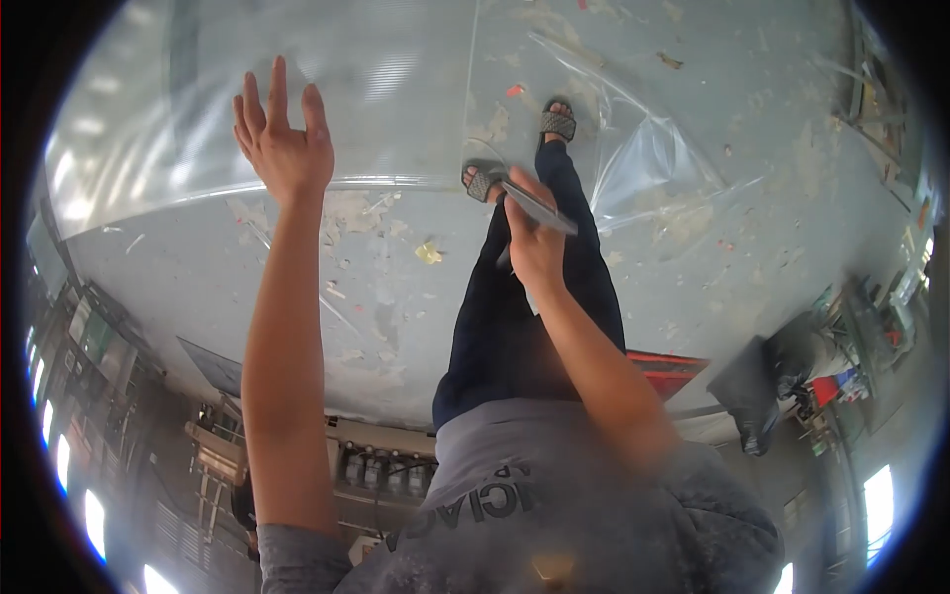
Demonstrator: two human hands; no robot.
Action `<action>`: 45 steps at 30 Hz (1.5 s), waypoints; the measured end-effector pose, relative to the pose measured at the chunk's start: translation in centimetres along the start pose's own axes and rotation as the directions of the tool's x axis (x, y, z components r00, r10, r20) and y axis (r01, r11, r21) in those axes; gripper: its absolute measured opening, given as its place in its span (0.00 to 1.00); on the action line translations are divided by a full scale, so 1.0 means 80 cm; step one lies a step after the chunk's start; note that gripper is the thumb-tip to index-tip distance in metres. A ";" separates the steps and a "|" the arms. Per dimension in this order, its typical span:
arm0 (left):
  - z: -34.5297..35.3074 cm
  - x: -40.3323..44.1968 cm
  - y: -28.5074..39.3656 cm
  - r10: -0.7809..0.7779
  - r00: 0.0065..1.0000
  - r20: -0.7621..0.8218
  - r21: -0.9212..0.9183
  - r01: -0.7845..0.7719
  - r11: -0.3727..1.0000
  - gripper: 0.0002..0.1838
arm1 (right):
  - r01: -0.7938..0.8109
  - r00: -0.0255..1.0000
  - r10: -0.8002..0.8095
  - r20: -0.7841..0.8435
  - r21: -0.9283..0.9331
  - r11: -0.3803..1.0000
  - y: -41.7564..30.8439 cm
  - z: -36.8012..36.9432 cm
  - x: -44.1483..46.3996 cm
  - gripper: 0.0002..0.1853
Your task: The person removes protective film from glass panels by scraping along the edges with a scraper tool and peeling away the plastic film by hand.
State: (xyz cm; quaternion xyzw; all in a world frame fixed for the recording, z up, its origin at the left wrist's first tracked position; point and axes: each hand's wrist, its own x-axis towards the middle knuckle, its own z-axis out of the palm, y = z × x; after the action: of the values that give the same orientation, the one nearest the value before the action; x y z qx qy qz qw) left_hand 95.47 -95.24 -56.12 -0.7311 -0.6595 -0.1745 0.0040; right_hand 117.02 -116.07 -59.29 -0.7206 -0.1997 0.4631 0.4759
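Observation:
My left hand (287, 148) is stretched out with fingers spread, above a large translucent ribbed plastic sheet (396, 119). Nothing is in it; whether it touches the sheet I cannot tell. In front of my legs, my right hand (536, 252) is closed around a flat, narrow grey object (539, 206) that slants down to the right. Blur and the fingers hide part of this object, so its exact kind is unclear. The near edge of the sheet runs across the floor, left of my sandalled feet (559, 121).
Crumpled clear plastic film (658, 163) lies on the worn grey floor (693, 287) right of my feet. Scraps are scattered about, including a yellow piece (428, 251). A black bag (747, 391) stands at the right, and a red-edged panel (668, 371) lies behind my legs.

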 end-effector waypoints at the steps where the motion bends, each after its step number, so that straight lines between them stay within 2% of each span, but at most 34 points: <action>1: -0.001 -0.001 0.000 -0.009 1.000 0.007 0.004 0.009 1.000 0.26 | 0.184 0.982 -0.186 -0.018 -0.069 0.980 -0.008 0.010 0.021 0.09; 3: 0.000 0.003 0.003 0.004 1.000 -0.004 -0.001 -0.004 1.000 0.26 | 0.375 0.923 -0.383 -0.044 -0.133 0.918 -0.041 0.027 0.056 0.10; 5: 0.000 0.001 0.003 -0.001 1.000 0.007 0.016 0.001 1.000 0.26 | 0.125 0.987 -0.133 0.094 0.089 0.988 -0.082 0.043 0.078 0.09; 6: 0.000 0.001 0.003 -0.004 1.000 0.010 0.026 0.004 1.000 0.26 | 0.138 0.986 -0.146 0.081 0.101 0.985 -0.082 0.050 0.083 0.09; 9: -0.002 0.001 0.004 0.000 1.000 0.015 0.022 -0.001 1.000 0.25 | -0.167 0.970 0.097 0.224 0.318 0.933 -0.073 0.073 0.106 0.08; 10: -0.001 0.002 0.005 -0.009 1.000 0.026 0.023 0.008 1.000 0.25 | -0.150 0.974 0.080 0.213 0.333 0.931 -0.067 0.079 0.113 0.08; 11: -0.002 0.002 0.006 0.007 1.000 0.020 0.022 -0.008 1.000 0.25 | -0.293 0.944 0.153 0.294 0.527 0.798 -0.059 0.086 0.113 0.09; 13: -0.004 0.002 0.008 -0.008 0.999 0.031 0.030 0.007 1.000 0.25 | -0.536 0.844 0.214 0.492 0.762 0.364 -0.046 0.095 0.110 0.10; 18: -0.004 0.005 0.016 -0.013 0.999 0.033 0.044 0.012 0.999 0.24 | -0.634 0.773 0.214 0.597 0.739 0.226 -0.039 0.104 0.114 0.10; 19: -0.009 0.006 0.016 -0.006 0.999 0.032 0.056 0.005 0.998 0.24 | -0.624 0.781 0.229 0.581 0.740 0.251 -0.037 0.105 0.109 0.10; 22: -0.014 0.029 0.023 -0.146 0.979 0.140 0.041 0.142 0.989 0.24 | -0.599 0.800 0.235 0.551 0.741 0.302 -0.043 0.099 0.117 0.08; 23: -0.011 0.047 0.045 -0.141 0.982 0.127 0.047 0.136 0.990 0.24 | -0.597 0.802 0.329 0.499 0.675 0.433 -0.045 0.092 0.126 0.08; 24: -0.004 0.065 0.069 -0.097 0.985 0.144 -0.048 0.105 0.993 0.24 | -0.595 0.804 0.410 0.431 0.585 0.551 -0.048 0.085 0.139 0.07; 26: 0.010 0.111 0.134 -0.009 0.986 0.166 -0.232 0.048 0.971 0.26 | -0.582 0.803 0.497 0.329 0.616 0.531 -0.025 0.070 0.173 0.07; 28: 0.040 0.172 0.196 0.152 0.979 0.133 -0.155 -0.131 0.979 0.32 | -0.585 0.776 0.562 0.286 0.659 0.473 -0.015 0.027 0.219 0.08; 30: 0.085 0.236 0.232 0.095 0.992 0.086 -0.104 -0.086 0.991 0.36 | -0.542 0.786 0.588 0.193 0.674 0.503 -0.024 -0.032 0.263 0.06; 32: 0.149 0.255 0.251 -0.002 0.998 0.058 0.275 -0.014 0.961 0.38 | -0.503 0.794 0.597 0.116 0.676 0.538 -0.021 -0.095 0.308 0.06; 34: 0.134 0.231 0.308 0.185 0.978 0.101 0.090 -0.194 0.977 0.32 | -0.436 0.816 0.578 0.023 0.680 0.590 -0.043 -0.144 0.348 0.07; 35: 0.125 0.217 0.315 0.334 0.851 0.406 0.102 -0.405 0.908 0.28 | -0.433 0.808 0.589 -0.003 0.675 0.597 -0.042 -0.167 0.368 0.08; 36: 0.114 0.197 0.314 0.414 0.610 0.676 0.035 -0.588 0.808 0.25 | -0.433 0.795 0.606 -0.032 0.669 0.604 -0.042 -0.182 0.378 0.08; 37: 0.100 0.168 0.306 0.494 0.438 0.751 -0.246 -0.509 0.825 0.22 | -0.451 0.788 0.615 -0.018 0.663 0.598 -0.047 -0.185 0.384 0.08; 38: 0.088 0.144 0.301 0.595 0.267 0.758 -0.497 -0.355 0.792 0.19 | -0.492 0.791 0.612 0.003 0.598 0.633 -0.056 -0.188 0.394 0.09; 40: 0.076 0.131 0.300 0.678 0.540 0.498 -0.597 -0.354 0.720 0.19 | -0.548 0.798 0.601 0.039 0.460 0.698 -0.078 -0.191 0.414 0.11; 41: 0.066 0.133 0.305 0.669 0.545 0.505 -0.594 -0.343 0.727 0.19 | -0.557 0.794 0.606 0.044 0.451 0.697 -0.101 -0.182 0.418 0.11; 42: 0.053 0.134 0.309 0.403 0.708 0.580 -0.544 -0.032 0.838 0.20 | -0.631 0.758 0.622 0.197 0.463 0.622 -0.122 -0.164 0.415 0.12; 43: 0.037 0.137 0.315 0.088 0.765 0.638 -0.471 0.297 0.831 0.21 | -0.705 0.703 0.621 0.347 0.456 0.543 -0.149 -0.142 0.408 0.13; 44: 0.024 0.134 0.316 -0.231 0.709 0.666 -0.388 0.595 0.704 0.22 | -0.682 0.730 0.529 0.431 0.425 0.595 -0.178 -0.120 0.395 0.15; 45: 0.016 0.120 0.317 -0.245 0.705 0.666 -0.385 0.606 0.696 0.22 | -0.649 0.744 0.429 0.513 0.402 0.646 -0.205 -0.095 0.381 0.17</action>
State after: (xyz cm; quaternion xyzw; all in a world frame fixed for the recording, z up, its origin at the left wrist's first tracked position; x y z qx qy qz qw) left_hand 120.96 -89.02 -49.13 -0.5295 -0.7015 -0.1364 -0.4571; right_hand 141.05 -90.00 -58.66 -0.4738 0.0865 0.7499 0.4536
